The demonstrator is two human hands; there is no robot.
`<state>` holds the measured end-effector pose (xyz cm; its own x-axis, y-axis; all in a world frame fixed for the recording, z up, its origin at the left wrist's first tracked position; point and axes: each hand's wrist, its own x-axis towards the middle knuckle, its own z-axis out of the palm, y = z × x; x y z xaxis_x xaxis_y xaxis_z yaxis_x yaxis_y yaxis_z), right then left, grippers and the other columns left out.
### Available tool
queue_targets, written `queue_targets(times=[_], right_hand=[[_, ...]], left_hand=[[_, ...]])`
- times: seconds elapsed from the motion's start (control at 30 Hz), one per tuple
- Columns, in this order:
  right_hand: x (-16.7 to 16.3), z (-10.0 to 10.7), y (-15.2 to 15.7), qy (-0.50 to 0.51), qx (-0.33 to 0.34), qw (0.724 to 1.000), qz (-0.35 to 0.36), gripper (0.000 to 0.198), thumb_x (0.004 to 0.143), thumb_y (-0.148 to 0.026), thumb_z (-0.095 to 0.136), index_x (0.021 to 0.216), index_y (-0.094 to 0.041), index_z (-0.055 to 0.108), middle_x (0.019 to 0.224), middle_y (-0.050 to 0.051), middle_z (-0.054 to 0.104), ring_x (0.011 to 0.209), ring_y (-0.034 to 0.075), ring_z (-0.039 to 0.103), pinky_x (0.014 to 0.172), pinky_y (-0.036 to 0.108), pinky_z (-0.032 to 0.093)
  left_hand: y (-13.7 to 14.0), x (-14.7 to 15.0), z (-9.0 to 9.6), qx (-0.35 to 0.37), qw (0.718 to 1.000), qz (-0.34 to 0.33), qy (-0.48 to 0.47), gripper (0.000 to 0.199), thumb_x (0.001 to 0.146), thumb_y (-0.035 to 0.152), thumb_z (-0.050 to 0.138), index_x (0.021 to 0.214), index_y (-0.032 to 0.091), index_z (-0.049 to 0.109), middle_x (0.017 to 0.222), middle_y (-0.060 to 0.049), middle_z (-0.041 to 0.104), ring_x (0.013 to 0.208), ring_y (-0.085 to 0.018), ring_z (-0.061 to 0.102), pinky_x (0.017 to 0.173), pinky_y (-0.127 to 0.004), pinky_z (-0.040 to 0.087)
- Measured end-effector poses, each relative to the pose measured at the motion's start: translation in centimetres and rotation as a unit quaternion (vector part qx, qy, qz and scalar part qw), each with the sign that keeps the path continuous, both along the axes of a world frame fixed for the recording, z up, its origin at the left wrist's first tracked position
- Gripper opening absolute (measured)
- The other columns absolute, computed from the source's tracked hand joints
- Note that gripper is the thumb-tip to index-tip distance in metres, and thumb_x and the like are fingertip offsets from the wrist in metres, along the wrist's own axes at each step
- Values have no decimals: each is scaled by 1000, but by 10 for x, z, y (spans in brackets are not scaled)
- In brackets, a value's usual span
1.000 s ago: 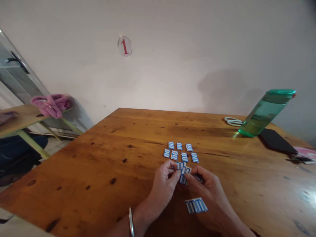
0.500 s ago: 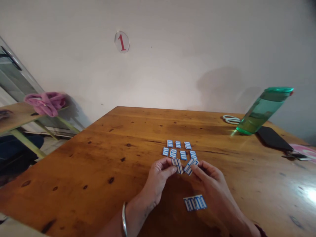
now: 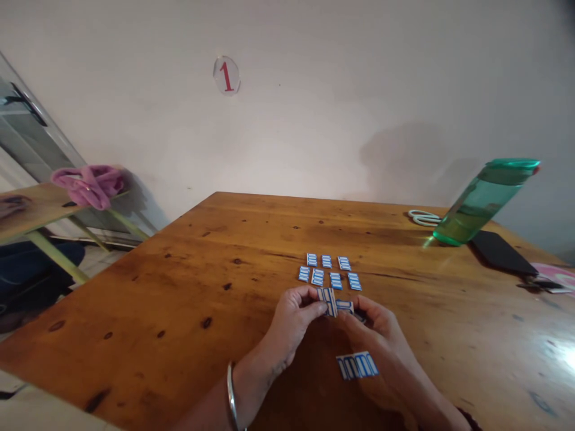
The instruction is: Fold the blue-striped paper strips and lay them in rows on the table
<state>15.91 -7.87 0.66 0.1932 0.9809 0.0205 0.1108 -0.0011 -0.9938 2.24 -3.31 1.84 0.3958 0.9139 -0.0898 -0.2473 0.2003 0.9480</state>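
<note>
While blue-striped pieces (image 3: 330, 301) are pinched in the left hand (image 3: 291, 320), another striped piece (image 3: 345, 306) is pinched by the right hand (image 3: 380, 332), just beside them.

The left hand (image 3: 287, 323) pinches blue-striped white cards (image 3: 329, 301); the right hand (image 3: 380, 332) holds another striped card (image 3: 345, 306) beside them. Seven small cards (image 3: 317, 277) lie in two rows beyond on the wooden table (image 3: 179, 299).
</note>
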Motion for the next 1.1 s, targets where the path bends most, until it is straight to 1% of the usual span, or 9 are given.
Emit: queue_targets(times=[0.17,0.33,0.4,0.5,0.63,0.7,0.87,0.97,1.1], right_hand=[[7,-1,3,-5,17,1000,-9,31,73,-45,59,61,-16,55,54,-3,46,50,10,40,46,22,32],[13,-5,4,28,20,999,-18,29,75,-45,57,69,-17,60,64,1,55,60,15,49,53,24,39],[13,-2,4,12,19,999,-28,31,75,-47,55,67,-17,61,64,1,56,60,16,50,54,24,39],[12,4,3,-23,20,999,-40,36,74,-49,53,61,-17,61,60,1,56,58,15,49,53,24,39],[12,4,4,-43,-5,999,9,36,71,-48,57,54,-16,55,51,-2,49,48,11,43,44,22,33],[12,2,4,-43,-33,997,52,35,70,-47,59,54,-16,53,49,-3,47,45,10,41,42,21,32],[12,-2,4,0,-88,989,121,35,69,-49,60,61,-15,57,55,-1,54,49,11,47,46,22,40],[13,-2,4,6,-99,987,125,37,68,-51,61,62,-14,58,56,-1,53,50,11,47,49,24,42],[12,-4,5,1,-106,989,102,37,68,-51,60,59,-15,57,52,-3,48,48,10,43,46,23,39]], left_hand=[[5,-3,1,16,999,1,30,5,58,17,62,61,14,60,61,1,60,61,-11,50,65,-23,38],[7,-4,-1,18,1000,8,24,7,59,19,61,61,14,58,62,0,59,62,-12,50,66,-24,38],[8,-4,-1,19,1000,11,17,8,61,21,60,64,14,57,65,0,60,64,-12,50,67,-25,38],[8,-6,-1,53,997,-6,58,6,62,20,57,64,14,55,64,0,57,63,-12,49,65,-26,38],[6,-5,-5,104,983,-104,109,2,61,17,53,61,15,53,60,2,50,59,-11,44,61,-25,36],[6,-5,-8,117,977,-128,124,1,62,16,52,62,15,53,60,2,49,59,-11,43,61,-25,36],[6,-5,-10,131,976,-120,125,2,63,16,52,62,15,53,62,2,50,61,-12,44,61,-25,35],[6,-5,-6,116,982,-111,103,1,63,16,53,62,15,53,63,2,51,62,-12,45,62,-25,36],[3,-5,2,66,991,-98,67,3,61,17,58,63,15,56,62,2,53,61,-11,46,64,-24,37]])
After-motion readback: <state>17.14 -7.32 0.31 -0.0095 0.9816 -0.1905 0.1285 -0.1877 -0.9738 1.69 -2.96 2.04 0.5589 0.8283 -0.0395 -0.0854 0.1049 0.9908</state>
